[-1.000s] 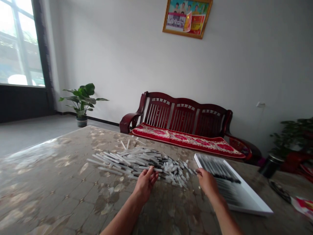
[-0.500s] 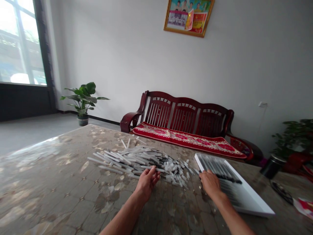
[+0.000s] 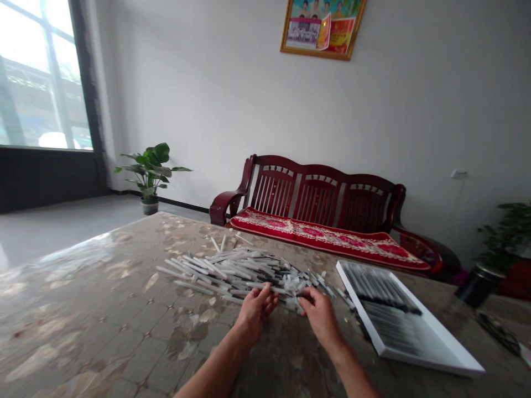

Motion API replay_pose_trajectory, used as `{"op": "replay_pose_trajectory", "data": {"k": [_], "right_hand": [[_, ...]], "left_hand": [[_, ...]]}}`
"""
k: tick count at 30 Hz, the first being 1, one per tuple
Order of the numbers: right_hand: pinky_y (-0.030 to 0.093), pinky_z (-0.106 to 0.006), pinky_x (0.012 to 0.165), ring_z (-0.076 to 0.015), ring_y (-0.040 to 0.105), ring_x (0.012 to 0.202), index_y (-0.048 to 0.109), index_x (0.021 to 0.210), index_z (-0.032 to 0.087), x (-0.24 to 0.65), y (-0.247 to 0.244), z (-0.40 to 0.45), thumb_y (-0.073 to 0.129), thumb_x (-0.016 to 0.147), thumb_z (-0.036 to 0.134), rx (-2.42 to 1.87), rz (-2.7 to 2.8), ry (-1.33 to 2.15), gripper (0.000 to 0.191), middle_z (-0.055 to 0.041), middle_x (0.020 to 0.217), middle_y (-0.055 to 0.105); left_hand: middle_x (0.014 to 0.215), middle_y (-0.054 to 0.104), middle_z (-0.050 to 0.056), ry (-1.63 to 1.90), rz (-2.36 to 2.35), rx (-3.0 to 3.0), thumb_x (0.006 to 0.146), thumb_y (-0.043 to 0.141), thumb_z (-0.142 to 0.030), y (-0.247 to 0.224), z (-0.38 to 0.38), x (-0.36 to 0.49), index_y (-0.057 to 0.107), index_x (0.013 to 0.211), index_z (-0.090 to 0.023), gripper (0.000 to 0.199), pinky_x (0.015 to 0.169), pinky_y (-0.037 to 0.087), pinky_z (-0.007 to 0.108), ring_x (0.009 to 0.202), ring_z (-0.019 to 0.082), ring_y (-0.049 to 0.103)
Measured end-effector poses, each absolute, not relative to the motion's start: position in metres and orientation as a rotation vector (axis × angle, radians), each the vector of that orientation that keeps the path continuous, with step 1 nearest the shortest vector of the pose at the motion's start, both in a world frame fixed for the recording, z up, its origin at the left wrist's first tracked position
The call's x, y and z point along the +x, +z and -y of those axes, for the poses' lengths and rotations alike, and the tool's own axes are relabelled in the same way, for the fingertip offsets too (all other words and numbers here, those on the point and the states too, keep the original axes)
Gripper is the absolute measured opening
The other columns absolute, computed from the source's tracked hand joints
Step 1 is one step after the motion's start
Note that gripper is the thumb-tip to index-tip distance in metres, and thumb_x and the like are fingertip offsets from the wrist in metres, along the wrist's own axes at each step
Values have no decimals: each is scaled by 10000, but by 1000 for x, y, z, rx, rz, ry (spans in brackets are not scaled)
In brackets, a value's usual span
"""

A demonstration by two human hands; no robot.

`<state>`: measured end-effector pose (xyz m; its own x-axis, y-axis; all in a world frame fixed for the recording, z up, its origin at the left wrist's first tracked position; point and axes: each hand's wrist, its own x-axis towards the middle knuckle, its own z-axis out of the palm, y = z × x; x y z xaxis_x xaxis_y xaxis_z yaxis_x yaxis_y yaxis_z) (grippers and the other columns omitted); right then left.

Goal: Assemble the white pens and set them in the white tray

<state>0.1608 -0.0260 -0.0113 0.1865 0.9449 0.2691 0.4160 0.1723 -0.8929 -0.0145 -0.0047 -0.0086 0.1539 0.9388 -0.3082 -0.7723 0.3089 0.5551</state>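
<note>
A heap of whitish pen-like sticks (image 3: 232,265) lies on the patterned table, with small clear caps (image 3: 295,281) at its right end. My left hand (image 3: 258,310) is at the heap's near edge, its thumb and fingers closed on a whitish stick that points left. Beside the caps, my right hand (image 3: 317,310) has its thumb and fingertips pinched together; whatever is between them is too small to make out. To the right, a white tray (image 3: 435,347) holds rows of dark-tipped sticks (image 3: 381,290). Several more sticks lie along the tray's left side.
The table (image 3: 124,309) reaches towards a dark red wooden bench (image 3: 315,193) with a red patterned cover. A black canister (image 3: 479,284) and a dark cable (image 3: 498,331) are at the right. A potted plant (image 3: 150,174) stands on the floor at the left.
My right hand has moved left from the tray's edge to the caps, close to my left hand. My left hand stays at the heap with the stick. The view has shifted slightly.
</note>
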Motion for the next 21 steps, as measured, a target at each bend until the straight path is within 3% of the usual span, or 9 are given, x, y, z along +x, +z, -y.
{"op": "replay_pose_trajectory", "data": {"k": [4, 11, 21], "right_hand": [[537, -295, 520, -204, 654, 627, 676, 768, 228, 143, -22, 23, 664, 722, 416, -1377, 1296, 709, 194, -15, 683, 690], [544, -301, 562, -204, 661, 644, 661, 794, 221, 136, -22, 24, 712, 691, 404, -1354, 1242, 708, 216, -23, 738, 708], [522, -288, 615, -198, 651, 658, 688, 790, 214, 138, -24, 28, 670, 760, 344, -1367, 1356, 589, 135, -28, 725, 710]], "left_hand": [[638, 674, -10, 1257, -678, 292, 827, 707, -83, -10, 4, -15, 565, 785, -156, 166, 587, 595, 180, 574, 107, 704], [626, 677, 1, 1230, -696, 334, 841, 680, -65, -8, 7, -11, 585, 755, -145, 151, 594, 587, 185, 563, 101, 690], [625, 677, -7, 1229, -690, 367, 774, 768, -101, -12, 7, -11, 588, 756, -153, 188, 610, 581, 186, 575, 102, 688]]}}
